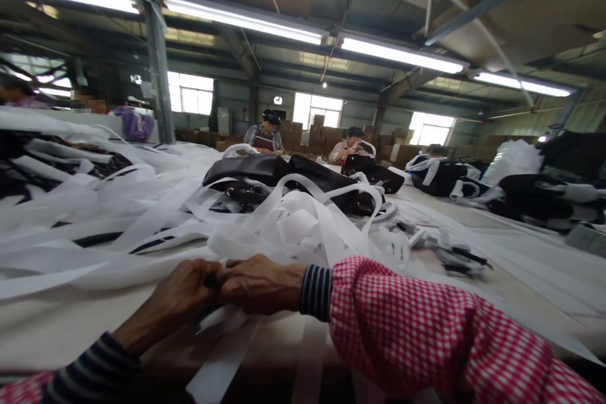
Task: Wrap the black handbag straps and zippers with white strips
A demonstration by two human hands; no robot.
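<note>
- My left hand [189, 281] and right hand [260, 284] are together, fingers curled and touching, just on my side of the heap of white strips [298, 227].
- A loose white strip [220, 363] hangs beneath my hands, nearer me than the heap; my fingers hide the grip, so I cannot tell which hand, if either, is clamped on it.
- The heap lies on the pale table [61, 322], its strips looped and tangled.
- Left of the heap, more white bands [142, 202] sprawl.
- Just beyond the heap lie glossy black pieces [250, 170].
- Right of it sits a small blurred black-and-clear bundle [459, 259].
- Well beyond it, two co-workers [262, 134] face my way.
</note>
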